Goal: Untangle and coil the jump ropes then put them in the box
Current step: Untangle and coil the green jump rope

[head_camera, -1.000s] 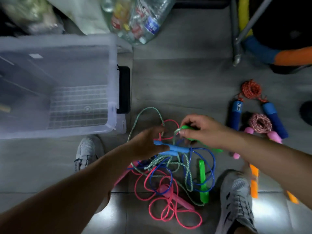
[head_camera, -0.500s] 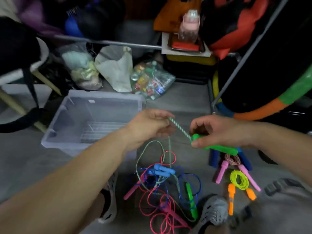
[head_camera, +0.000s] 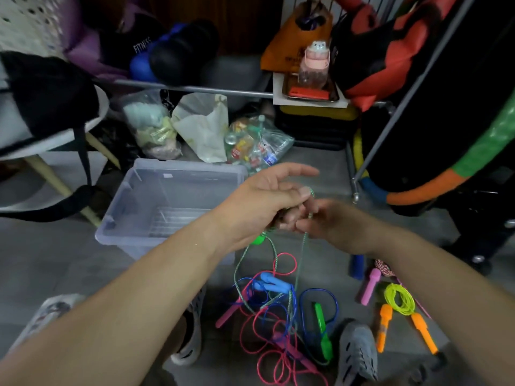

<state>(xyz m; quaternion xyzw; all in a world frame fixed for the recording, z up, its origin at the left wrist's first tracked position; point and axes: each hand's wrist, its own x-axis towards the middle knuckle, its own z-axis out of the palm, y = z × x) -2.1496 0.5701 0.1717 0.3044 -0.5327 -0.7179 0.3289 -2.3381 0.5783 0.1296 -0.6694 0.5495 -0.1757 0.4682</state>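
Observation:
My left hand [head_camera: 264, 201] is raised over the floor. It grips a green handle, whose end [head_camera: 257, 240] pokes out below the palm, and the green jump rope [head_camera: 303, 246] loops over its fingertips. My right hand [head_camera: 331, 222] touches the left one and pinches the same rope just below. The rope hangs down into a tangle [head_camera: 278, 316] of pink, blue and green ropes on the floor. In the tangle lie the blue handles [head_camera: 274, 284] and the second green handle [head_camera: 323, 334]. The clear plastic box [head_camera: 133, 218] stands open to the left.
Coiled ropes lie at the right: a yellow-green one with orange handles [head_camera: 398, 299], a pink-handled one [head_camera: 370, 286], and a blue handle [head_camera: 356, 266]. My shoes [head_camera: 358, 355] flank the tangle. Bags, a chair and a metal rack crowd the back.
The green handle passed from my right hand into my left. Both hands came together, and the rope now loops over my left fingers. My view tilted up slightly.

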